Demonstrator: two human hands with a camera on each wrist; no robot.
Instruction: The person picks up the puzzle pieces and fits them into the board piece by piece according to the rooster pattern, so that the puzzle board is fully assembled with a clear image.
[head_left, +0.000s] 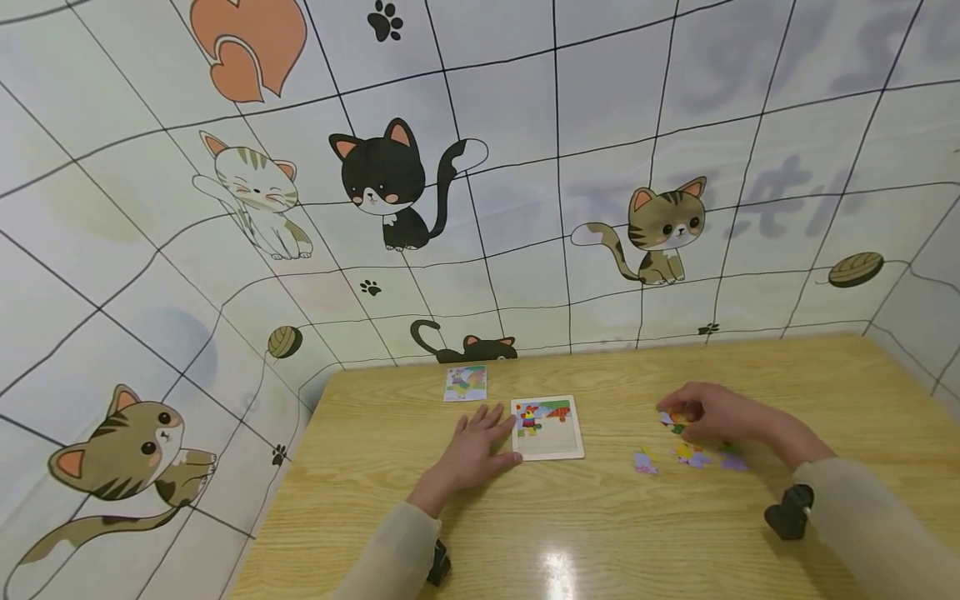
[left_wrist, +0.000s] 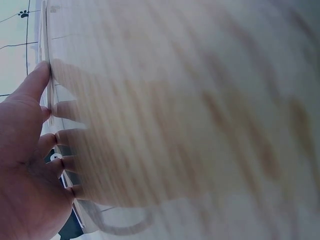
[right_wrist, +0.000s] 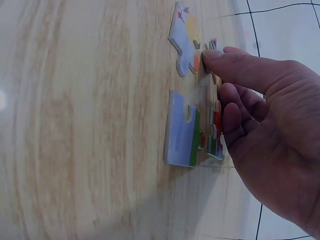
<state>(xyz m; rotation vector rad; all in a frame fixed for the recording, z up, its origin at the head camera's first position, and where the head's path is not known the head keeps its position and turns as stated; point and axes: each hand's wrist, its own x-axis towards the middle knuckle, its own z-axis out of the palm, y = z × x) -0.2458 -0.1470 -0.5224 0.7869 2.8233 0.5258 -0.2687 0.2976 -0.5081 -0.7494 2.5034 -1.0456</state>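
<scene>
Fingers spread, my left hand (head_left: 474, 450) lies flat on the table, its fingertips and thumb at the left edge of a square puzzle board (head_left: 547, 446). Several joined pieces fill the board's upper part, with a bird picture at the left. My right hand (head_left: 723, 414) is over the loose pieces at the right, fingers bent down among them. In the right wrist view the thumb and fingers of the right hand (right_wrist: 270, 100) touch pieces at the far side; whether one is pinched cannot be told. A purple and green piece (right_wrist: 178, 132) lies nearer the camera, beside a lilac and yellow piece (right_wrist: 183, 42).
A picture card (head_left: 466, 383) lies at the back left of the wooden table (head_left: 525, 533). Another loose piece (head_left: 645, 462) sits between the board and the right-hand pile. A wall covering (head_left: 525, 208) printed with cats stands behind the table.
</scene>
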